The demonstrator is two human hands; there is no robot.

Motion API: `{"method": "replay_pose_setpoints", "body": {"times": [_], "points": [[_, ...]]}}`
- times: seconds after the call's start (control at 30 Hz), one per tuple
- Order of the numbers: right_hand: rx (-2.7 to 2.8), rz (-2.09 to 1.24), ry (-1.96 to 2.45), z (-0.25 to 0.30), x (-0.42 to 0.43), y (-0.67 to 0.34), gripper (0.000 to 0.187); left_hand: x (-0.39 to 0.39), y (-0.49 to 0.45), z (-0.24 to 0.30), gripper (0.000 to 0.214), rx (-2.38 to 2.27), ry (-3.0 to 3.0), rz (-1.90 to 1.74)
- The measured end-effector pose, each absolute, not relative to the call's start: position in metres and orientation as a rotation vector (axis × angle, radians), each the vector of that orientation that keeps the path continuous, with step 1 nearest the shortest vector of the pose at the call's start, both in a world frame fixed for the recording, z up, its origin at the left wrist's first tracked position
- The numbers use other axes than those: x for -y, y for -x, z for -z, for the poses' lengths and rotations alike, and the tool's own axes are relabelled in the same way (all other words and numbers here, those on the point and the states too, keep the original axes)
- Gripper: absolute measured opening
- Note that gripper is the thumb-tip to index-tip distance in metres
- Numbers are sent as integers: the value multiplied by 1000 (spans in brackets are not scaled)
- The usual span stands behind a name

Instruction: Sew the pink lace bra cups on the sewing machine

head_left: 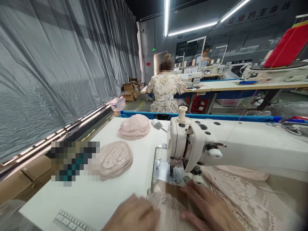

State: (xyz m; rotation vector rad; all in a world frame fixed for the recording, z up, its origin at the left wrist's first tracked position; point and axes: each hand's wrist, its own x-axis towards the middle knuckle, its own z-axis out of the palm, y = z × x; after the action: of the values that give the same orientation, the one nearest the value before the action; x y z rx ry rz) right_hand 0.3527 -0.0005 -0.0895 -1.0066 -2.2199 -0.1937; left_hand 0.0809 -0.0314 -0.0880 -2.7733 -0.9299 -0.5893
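Observation:
A pale pink lace piece (168,205) lies in front of the sewing machine (178,141), below its presser foot (171,171) and metal needle plate (161,170). My left hand (136,213), slightly blurred, is closed with curled fingers at the left edge of this lace piece. On the other side my right hand (207,205) rests with its fingers stretched out and apart, touching the lace. More pink lace fabric (243,192) is spread under the machine's arm, to the right of my right hand. Two stacks of lace pieces, a nearer stack (116,158) and a farther stack (134,126), lie left of the machine.
A ruler scale (72,221) marks the white tabletop (141,173) at the front left. Beyond the table sits a person in a floral dress (166,91), with another person (204,59) farther back. A grey curtain (60,57) hangs at left. A red thread cone (286,46) stands at right.

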Motion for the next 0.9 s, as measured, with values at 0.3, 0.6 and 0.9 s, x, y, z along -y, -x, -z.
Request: {"method": "replay_pose_setpoints", "body": {"times": [0.3,0.6,0.9], "points": [[2295,-244,1066,96,8,-328,9,-2,-128,74,33,1705,3060,449],[2244,-607,1183,98,5,-338,10,-2,-129,58,25,1995,3144,625],[2195,-508,1267,99,0,-338,29,-21,-139,54,8,2230,3316,884]]}}
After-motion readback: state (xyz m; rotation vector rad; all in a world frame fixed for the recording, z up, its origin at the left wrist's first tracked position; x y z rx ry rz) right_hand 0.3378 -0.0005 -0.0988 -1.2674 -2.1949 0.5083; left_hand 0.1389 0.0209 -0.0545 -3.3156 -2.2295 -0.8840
